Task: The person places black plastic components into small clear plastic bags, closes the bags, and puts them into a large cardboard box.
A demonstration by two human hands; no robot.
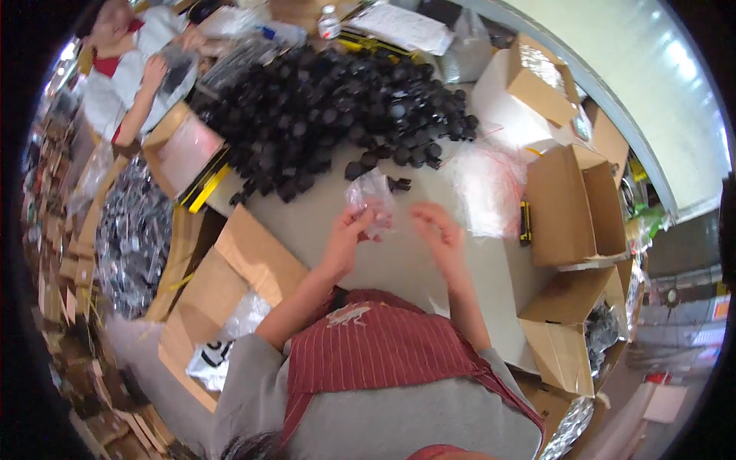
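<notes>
My left hand (359, 221) is closed on a clear plastic bag (371, 188), which stands up from the fingers over the grey tabletop (322, 226). To its right my right hand (438, 228) hovers, fingers loosely curled and apart, slightly blurred, with nothing visible in it. Just beyond the bag lies a small black part (399, 185). A large heap of black plastic parts (322, 111) covers the far side of the table.
Clear plastic bags (487, 188) and a yellow-black cutter (525, 222) lie to the right. Open cardboard boxes (563, 207) line the right edge. At left stand an open carton (257, 249) and a box of wrapped parts (134, 238). A co-worker (126, 77) sits at the far left.
</notes>
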